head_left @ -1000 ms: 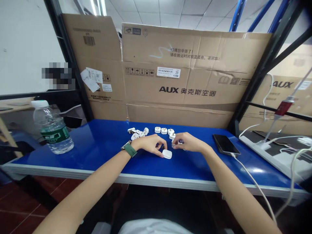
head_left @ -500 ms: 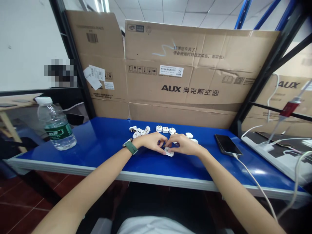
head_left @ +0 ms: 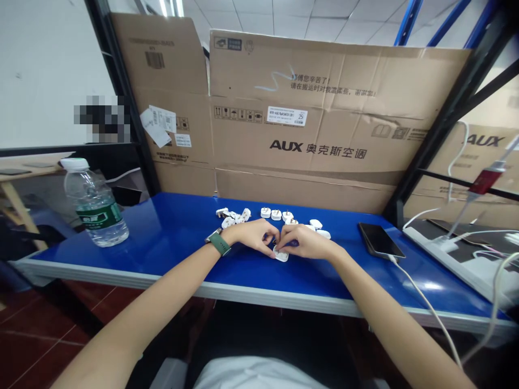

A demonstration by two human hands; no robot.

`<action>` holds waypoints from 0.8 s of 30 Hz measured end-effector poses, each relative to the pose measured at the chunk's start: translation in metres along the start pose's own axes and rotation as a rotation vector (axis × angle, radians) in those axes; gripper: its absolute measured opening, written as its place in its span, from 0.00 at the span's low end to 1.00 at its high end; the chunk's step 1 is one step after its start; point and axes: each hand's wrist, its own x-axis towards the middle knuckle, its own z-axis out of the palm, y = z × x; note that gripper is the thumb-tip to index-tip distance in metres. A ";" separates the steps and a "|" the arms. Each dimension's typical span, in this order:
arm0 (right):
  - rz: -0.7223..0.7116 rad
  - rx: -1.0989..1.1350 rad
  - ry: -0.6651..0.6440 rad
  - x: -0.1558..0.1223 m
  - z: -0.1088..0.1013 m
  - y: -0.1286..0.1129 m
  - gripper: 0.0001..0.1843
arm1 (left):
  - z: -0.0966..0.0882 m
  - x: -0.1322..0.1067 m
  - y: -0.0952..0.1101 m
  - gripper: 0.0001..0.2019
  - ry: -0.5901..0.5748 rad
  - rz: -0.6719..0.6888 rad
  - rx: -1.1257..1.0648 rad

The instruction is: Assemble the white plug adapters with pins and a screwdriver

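Observation:
A small white plug housing (head_left: 281, 257) lies on the blue tabletop between my hands, its hollow side up. My left hand (head_left: 255, 235), with a green-strapped watch at the wrist, curls with thumb and finger against its left edge. My right hand (head_left: 303, 242) is pinched over the housing, fingertips at its inside; whatever they hold is too small or hidden. Several white plug pieces (head_left: 233, 218) lie in a loose pile beyond my left hand. Behind my hands, white plugs (head_left: 276, 215) stand in a row with pins up. More white housings (head_left: 323, 234) sit past my right hand.
A water bottle (head_left: 97, 210) stands at the left of the table. To the right lies a phone (head_left: 380, 240) with a charging cable (head_left: 424, 305), near a white power strip (head_left: 450, 259). A cardboard sheet (head_left: 243, 140) walls off the back. Another person is partly visible far left.
My right fingers have shifted slightly up and left over the housing, uncovering more of its hollow inside. My left hand stays at its edge. The view has shifted slightly.

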 end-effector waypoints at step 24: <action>0.084 -0.058 0.177 -0.001 -0.004 0.007 0.15 | -0.007 0.000 -0.007 0.23 0.238 -0.088 0.035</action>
